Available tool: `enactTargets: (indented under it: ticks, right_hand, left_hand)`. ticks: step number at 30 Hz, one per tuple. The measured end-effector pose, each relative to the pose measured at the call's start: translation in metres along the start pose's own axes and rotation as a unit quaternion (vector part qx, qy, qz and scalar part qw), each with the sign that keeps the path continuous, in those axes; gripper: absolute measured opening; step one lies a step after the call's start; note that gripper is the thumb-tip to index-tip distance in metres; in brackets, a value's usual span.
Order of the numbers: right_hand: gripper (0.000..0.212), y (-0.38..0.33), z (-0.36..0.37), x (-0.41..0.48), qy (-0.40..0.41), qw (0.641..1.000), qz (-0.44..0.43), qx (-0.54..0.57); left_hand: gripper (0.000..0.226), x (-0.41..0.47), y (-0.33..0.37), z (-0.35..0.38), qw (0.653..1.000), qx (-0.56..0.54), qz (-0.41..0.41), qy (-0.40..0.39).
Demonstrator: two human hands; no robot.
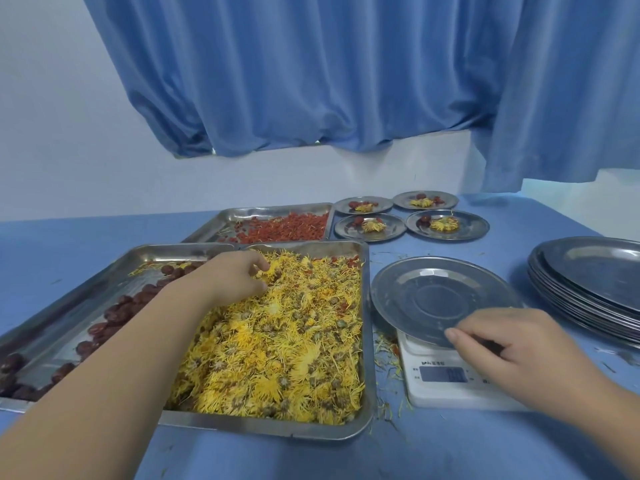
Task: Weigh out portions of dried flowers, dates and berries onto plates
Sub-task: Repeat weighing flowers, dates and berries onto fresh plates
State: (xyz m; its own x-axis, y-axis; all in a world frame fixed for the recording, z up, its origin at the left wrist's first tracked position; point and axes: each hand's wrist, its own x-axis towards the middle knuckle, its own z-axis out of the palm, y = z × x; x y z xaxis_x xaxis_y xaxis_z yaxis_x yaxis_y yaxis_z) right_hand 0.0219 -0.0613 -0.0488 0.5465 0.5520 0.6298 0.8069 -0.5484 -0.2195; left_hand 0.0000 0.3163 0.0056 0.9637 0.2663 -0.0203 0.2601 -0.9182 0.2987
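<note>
A steel tray (367, 344) full of yellow dried flowers (287, 344) lies in front of me. My left hand (235, 277) reaches into its far end, fingers curled into the flowers. An empty metal plate (436, 299) sits on a white digital scale (446, 379) to the right of the tray. My right hand (502, 336) pinches the plate's near rim. A tray with dark red dates (114, 313) lies at the left. A tray of red berries (287, 228) lies behind.
Several small plates (446, 225) with flowers and dates stand at the back right. A stack of empty metal plates (588, 285) sits at the right edge of the blue table (450, 445). Loose petals lie around the scale. A blue curtain hangs behind.
</note>
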Motion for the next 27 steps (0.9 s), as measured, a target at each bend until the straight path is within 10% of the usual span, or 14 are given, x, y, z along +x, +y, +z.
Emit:
enactTargets:
  ticks: [8,19,27]
  right_hand:
    - [0.032,0.002,-0.004,-0.002,0.014,1.0,0.018,0.013]
    - [0.034,0.004,-0.005,-0.003,0.018,1.0,0.014,0.014]
    - [0.033,0.005,-0.005,-0.003,0.017,1.0,0.012,0.013]
  left_hand:
    - [0.032,0.008,0.003,-0.001,0.999,-0.021,-0.014,-0.025]
    - [0.01,0.001,0.0,-0.014,0.975,-0.178,-0.009,0.131]
    - [0.044,-0.006,0.02,0.003,0.977,-0.178,-0.019,0.113]
